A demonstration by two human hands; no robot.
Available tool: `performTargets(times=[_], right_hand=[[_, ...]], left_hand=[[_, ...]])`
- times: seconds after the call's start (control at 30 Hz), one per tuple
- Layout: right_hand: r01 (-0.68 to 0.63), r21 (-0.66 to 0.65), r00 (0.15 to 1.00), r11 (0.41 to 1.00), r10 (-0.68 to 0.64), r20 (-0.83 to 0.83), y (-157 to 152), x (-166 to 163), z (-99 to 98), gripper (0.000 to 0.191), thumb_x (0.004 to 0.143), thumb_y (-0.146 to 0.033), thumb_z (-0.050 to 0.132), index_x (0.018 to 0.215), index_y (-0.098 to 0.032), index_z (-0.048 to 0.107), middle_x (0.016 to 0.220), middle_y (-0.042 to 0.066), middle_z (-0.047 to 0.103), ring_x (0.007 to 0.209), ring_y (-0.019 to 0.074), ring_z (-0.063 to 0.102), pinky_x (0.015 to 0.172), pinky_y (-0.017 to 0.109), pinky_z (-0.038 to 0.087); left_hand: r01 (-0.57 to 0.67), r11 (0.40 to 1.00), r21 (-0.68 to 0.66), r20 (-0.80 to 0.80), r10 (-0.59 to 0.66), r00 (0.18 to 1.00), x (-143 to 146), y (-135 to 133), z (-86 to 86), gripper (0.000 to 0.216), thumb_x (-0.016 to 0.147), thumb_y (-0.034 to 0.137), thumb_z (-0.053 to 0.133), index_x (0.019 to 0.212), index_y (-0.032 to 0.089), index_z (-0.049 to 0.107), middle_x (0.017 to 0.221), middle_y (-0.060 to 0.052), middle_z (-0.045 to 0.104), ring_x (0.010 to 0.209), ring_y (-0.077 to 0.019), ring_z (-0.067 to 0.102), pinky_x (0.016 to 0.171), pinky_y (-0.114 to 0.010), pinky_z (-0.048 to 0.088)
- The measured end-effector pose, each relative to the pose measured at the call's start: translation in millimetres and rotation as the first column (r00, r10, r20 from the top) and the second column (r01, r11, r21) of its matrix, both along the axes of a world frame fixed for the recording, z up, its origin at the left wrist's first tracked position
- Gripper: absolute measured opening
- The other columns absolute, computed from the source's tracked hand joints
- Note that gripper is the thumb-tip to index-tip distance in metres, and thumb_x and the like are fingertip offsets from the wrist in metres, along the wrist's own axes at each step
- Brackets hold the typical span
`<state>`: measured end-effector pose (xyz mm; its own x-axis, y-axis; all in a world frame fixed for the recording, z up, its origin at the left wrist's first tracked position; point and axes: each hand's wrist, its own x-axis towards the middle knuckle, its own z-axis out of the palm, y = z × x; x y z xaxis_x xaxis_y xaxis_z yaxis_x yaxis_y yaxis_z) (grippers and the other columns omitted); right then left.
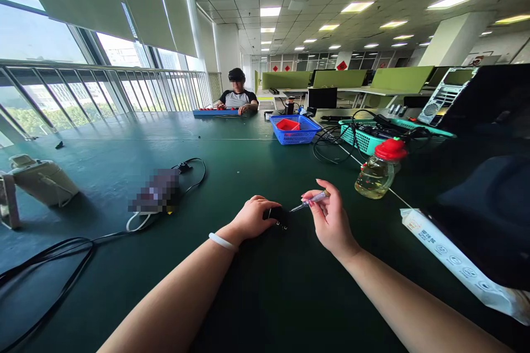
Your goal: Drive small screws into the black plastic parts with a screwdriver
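My left hand (252,218) rests on the dark green table (248,298) with its fingers closed round a small black object (278,216), pinning it to the surface. A white band circles that wrist. My right hand (329,215) pinches a thin clear-handled screwdriver (309,201), whose metal tip points left and down at the black object and nearly touches it. The two hands are a few centimetres apart near the middle of the table.
A glass bottle with a red cap (379,168) stands right of my hands. A white printed packet (459,265) and a dark bag (488,209) lie at right. Black cables (62,265) run left. Blue (295,129) and teal (364,138) baskets sit farther back. Another person (237,96) sits at the far end.
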<state>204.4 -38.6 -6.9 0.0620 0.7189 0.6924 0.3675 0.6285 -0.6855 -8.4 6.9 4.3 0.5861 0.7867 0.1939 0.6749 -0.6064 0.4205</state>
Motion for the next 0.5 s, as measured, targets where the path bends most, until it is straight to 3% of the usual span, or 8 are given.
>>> performTargets(times=[0.37,0.5], right_hand=[[-0.030,-0.037,0.996,0.999,0.033,0.084,7.4,2.3,-4.3,0.028,0.097,-0.021,0.046,0.125,-0.025,0.047,0.104,0.008,0.068,0.092,0.0203,0.072,0.083,0.041,0.060],[0.045,0.081,0.998,0.996,-0.049,0.050,1.1,2.1,-0.1,0.032,0.098,-0.020,0.045,0.130,-0.024,0.044,0.099,0.008,0.066,0.090,0.0201,0.071,0.082,0.041,0.060]], left_hand=[[0.001,1.000,-0.006,0.003,-0.001,1.000,-1.0,1.1,-1.6,0.046,0.076,0.023,0.077,0.122,0.024,0.068,0.112,-0.004,0.073,0.112,-0.0241,0.060,0.104,-0.038,0.044],[-0.032,0.999,0.003,-0.024,0.032,0.999,0.1,-0.8,1.3,0.045,0.077,0.025,0.077,0.121,0.025,0.068,0.112,-0.004,0.073,0.112,-0.0250,0.060,0.102,-0.039,0.045]])
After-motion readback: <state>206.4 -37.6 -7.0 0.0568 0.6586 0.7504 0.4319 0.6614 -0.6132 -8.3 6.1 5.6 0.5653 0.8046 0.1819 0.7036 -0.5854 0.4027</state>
